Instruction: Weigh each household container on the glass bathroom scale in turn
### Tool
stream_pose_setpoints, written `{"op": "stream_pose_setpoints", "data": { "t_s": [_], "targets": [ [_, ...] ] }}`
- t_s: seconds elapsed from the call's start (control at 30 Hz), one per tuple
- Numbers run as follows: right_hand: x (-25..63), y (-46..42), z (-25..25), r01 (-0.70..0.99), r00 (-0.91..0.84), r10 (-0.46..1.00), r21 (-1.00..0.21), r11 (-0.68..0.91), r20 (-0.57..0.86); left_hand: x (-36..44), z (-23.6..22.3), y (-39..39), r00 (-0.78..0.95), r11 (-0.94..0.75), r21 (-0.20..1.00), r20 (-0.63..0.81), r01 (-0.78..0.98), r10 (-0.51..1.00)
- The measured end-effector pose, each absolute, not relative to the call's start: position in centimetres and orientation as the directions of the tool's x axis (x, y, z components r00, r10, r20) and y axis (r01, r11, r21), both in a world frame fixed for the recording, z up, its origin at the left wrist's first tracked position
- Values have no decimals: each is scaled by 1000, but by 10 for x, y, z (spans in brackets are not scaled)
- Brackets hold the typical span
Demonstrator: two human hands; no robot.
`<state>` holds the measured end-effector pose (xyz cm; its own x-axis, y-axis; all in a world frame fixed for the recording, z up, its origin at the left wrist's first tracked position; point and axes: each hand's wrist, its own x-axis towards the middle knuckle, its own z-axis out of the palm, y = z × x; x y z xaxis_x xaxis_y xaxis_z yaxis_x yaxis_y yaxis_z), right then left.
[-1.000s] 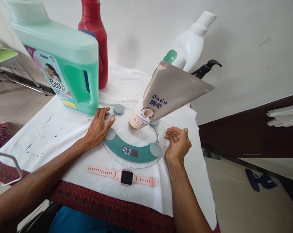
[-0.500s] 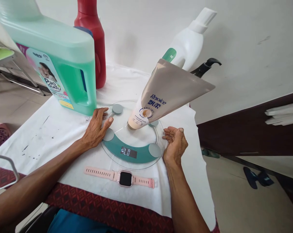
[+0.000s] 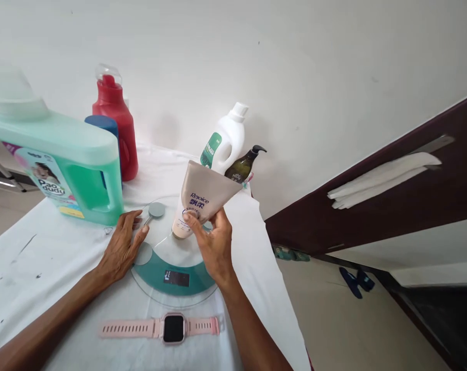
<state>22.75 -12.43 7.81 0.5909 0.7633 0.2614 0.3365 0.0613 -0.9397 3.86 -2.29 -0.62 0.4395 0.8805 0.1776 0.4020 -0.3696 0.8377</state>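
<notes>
The tube (image 3: 205,188) is clasped in the curled right hand (image 3: 215,248), steadiness seemingly needed next, with the left hand (image 3: 120,248), parted, empty, laid at the scale's (image 3: 155,270) left edge.

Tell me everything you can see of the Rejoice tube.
The tube looks like smooth, slightly shiny plastic: taupe toward its broad, flat end, paler toward the narrow capped end, with dark-blue lettering. It is capped end down over the scale, leaning right in view; whether it touches down is unclear. The right hand holds its lower right side, thumb across the front, covering part of a printed emblem.
</notes>
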Motion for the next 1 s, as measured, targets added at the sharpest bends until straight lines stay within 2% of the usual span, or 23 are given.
{"op": "stream_pose_setpoints", "data": {
  "t_s": [0.2,0.27,0.37,0.47,0.67,1.0],
  "targets": [
    [245,-111,78,194,684,698,-975,108,214,39,-8,-25,429,-350,859,174,373,886],
    [265,-105,84,216,747,604,-961,171,276,39,-8,-26,423,-344,865,174,366,889],
    [311,-89,93,356,807,413,-906,229,422,39,-8,-27,424,-348,868,183,355,887],
    [364,-65,90,480,817,318,-873,86,481,40,-8,-27,420,-363,867,205,341,884],
    [421,-23,60,506,852,230,-853,-129,470,41,-11,-28,399,-357,877,217,321,891],
    [425,-20,45,495,858,275,-840,-221,434,40,-15,-32,428,-328,902,188,280,884]
  ]
}}
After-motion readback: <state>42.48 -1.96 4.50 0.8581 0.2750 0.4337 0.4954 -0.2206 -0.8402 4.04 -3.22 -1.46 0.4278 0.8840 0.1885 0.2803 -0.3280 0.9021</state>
